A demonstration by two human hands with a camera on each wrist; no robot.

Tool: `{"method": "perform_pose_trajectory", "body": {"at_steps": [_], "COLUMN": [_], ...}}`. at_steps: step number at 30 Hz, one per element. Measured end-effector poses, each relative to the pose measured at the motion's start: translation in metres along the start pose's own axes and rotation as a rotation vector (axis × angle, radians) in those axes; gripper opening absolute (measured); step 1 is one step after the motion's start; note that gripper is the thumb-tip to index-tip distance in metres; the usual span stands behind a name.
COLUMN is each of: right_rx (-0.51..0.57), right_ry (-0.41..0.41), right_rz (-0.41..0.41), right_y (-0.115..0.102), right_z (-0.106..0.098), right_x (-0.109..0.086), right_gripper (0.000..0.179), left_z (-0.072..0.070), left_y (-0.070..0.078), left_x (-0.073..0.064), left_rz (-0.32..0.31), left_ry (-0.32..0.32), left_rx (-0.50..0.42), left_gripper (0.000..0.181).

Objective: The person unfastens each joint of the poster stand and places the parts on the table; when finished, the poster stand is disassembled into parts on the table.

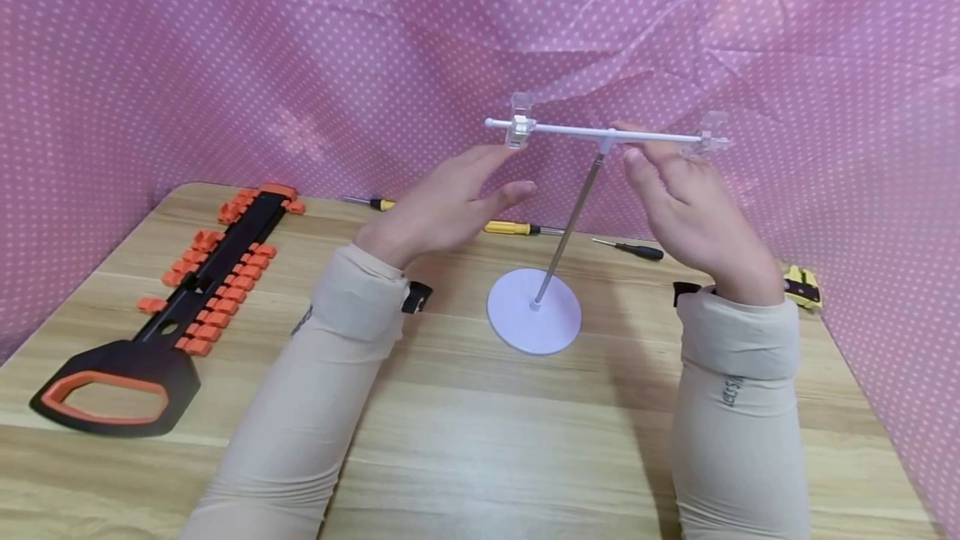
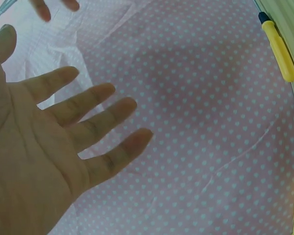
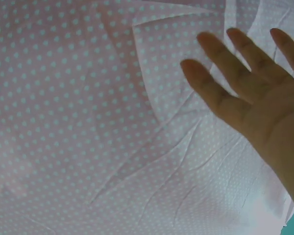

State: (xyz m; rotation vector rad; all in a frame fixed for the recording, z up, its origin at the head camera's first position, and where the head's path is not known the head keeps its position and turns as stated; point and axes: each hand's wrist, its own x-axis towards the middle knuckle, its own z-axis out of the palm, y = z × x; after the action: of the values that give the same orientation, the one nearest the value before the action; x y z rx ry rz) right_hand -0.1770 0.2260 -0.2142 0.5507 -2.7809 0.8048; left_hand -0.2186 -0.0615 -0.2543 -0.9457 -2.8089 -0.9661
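Stand of white plastic with a round flat base [image 1: 534, 322], a thin slanted metal rod [image 1: 568, 227] and a horizontal white crossbar [image 1: 600, 133] rests on the pale wooden bench [image 1: 480, 440], roughly midway between the two beige-sleeved forearms. Nearest the camera are those sleeves; the base comes next, and the rod leans up and to the right from it to the crossbar. The crossbar's long axis runs left to right, with a clear plastic clip at its left end [image 1: 519, 122] and another at its right end [image 1: 714, 132].

The left hand [image 1: 448, 208] is raised below and just left of the left clip, its fingers [image 2: 95, 115] straight and spread apart, gripping nothing; the fingertips look close to the clip, though contact cannot be told. The right hand [image 1: 686, 211] is up beside the junction of rod and crossbar, fingers [image 3: 220, 98] straight and loosely apart, empty; its fingertips seem to lie against or just behind the bar. The right hand looks nearer the bar's middle, the left nearer its end.

Farther left lies a black tool rack with orange clips and a handle [image 1: 161, 319]. Beyond the stand lie a yellow-handled screwdriver [image 1: 513, 228] and a black-handled screwdriver [image 1: 633, 250], before the pink dotted cloth backdrop [image 1: 300, 48].
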Motion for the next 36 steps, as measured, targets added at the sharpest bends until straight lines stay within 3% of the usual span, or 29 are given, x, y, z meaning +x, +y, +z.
{"method": "perform_pose_trajectory", "body": {"at_steps": [10,25,36], "right_rx": [0.270,0.429,0.462], "right_ry": [-0.113,-0.066,-0.007], "right_rz": [-0.002,-0.106,-0.146], "right_y": [-0.004,-0.008,-0.015], "right_z": [0.003,0.015,0.023], "right_x": [-0.003,0.006,0.010], "right_gripper": [0.057,0.056,0.057], "left_z": [0.005,0.017,0.026], "left_y": [0.009,0.018,0.022], "left_x": [0.001,0.005,0.006], "left_rz": [0.011,0.032,0.059], "left_ry": [-0.027,-0.063,-0.131], "left_rx": [-0.098,-0.254,-0.327], "left_gripper": [0.069,0.056,0.050]}}
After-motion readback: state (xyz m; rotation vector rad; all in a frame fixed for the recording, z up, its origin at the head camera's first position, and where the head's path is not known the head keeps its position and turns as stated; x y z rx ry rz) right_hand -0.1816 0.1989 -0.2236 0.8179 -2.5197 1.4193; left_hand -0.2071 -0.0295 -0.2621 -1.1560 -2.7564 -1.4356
